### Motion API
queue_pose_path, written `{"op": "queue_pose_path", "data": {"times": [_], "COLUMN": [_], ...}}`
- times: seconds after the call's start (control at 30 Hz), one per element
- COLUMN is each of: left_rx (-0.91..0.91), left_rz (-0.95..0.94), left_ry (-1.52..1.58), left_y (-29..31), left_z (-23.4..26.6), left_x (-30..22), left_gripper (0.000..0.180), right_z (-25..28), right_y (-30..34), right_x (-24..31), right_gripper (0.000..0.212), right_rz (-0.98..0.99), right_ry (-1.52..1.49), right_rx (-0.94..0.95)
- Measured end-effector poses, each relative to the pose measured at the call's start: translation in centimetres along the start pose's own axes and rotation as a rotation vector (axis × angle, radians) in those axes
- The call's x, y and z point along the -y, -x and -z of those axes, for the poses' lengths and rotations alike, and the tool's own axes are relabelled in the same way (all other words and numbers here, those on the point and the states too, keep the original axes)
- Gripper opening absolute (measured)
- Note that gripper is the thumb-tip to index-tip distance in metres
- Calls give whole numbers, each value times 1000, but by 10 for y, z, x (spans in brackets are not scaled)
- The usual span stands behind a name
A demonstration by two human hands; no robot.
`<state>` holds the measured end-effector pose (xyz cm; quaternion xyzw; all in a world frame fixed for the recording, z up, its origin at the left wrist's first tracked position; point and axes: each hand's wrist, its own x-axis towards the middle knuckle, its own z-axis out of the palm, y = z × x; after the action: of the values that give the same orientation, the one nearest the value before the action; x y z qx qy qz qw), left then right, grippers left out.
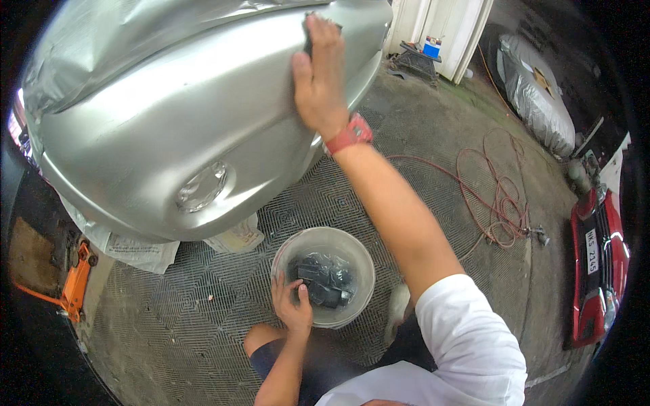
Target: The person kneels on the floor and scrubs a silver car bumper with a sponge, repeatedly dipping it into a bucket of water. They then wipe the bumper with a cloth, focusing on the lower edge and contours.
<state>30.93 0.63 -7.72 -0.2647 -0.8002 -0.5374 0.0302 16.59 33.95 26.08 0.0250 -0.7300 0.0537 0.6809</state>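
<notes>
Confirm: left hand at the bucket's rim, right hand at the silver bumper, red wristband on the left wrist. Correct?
Wrong wrist: in the head view, the red wristband is around the wrist of the right hand; the rest stands.

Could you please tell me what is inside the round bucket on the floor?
Inside the bucket are dark pieces, apparently in clear liquid. The left hand is at its rim. What lies beneath the pieces is covered and cannot be seen.
</notes>
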Motion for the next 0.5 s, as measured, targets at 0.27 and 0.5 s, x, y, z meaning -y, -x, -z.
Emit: {"op": "queue_pose_path", "data": {"times": [0.27, 0.5], "left_rx": [70, 107], "left_rz": [38, 39], "left_ry": [-45, -339], "left_y": [-19, -18], "left_z": [-14, -30], "left_x": [-2, 26], "left_gripper": [30, 60], "right_z": [-2, 27], "right_y": [-27, -45], "right_x": [-176, -348], "right_gripper": [55, 67], "right_rz": [-195, -455], "right_ry": [-26, -11], "right_rx": [-59, 153]}}
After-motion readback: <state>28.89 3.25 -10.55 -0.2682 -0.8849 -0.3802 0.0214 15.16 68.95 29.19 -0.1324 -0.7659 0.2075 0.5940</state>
